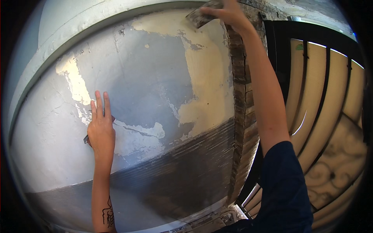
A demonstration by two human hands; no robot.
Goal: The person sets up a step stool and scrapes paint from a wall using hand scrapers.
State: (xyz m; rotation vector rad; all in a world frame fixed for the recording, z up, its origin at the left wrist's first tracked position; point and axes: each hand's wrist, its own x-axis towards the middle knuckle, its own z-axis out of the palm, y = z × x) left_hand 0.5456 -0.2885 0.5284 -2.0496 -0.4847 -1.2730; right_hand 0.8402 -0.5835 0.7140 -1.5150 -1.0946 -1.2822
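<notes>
Before me is a wall (140,75) with worn pale paint and cream patches. At its upper right, my right hand (230,14) grips a flat rectangular block (201,18), mottled grey and brown, held against or very near the cream patch (208,78). The block is blurred, so I cannot tell whether it is a sanding block or a scraper. Lower left, my left hand (101,131) lies on the wall with three fingers stretched upward. Under its palm sits a small flat tool (86,139), mostly hidden, with a dark end and a reddish corner peeking out.
A dark brown band (186,169) crosses the lower wall. Rough exposed brick (240,102) edges it on the right, beside a black metal gate (314,58) with tan panels. A raised pale moulding (87,29) curves along the top. Debris (224,218) lies at the foot.
</notes>
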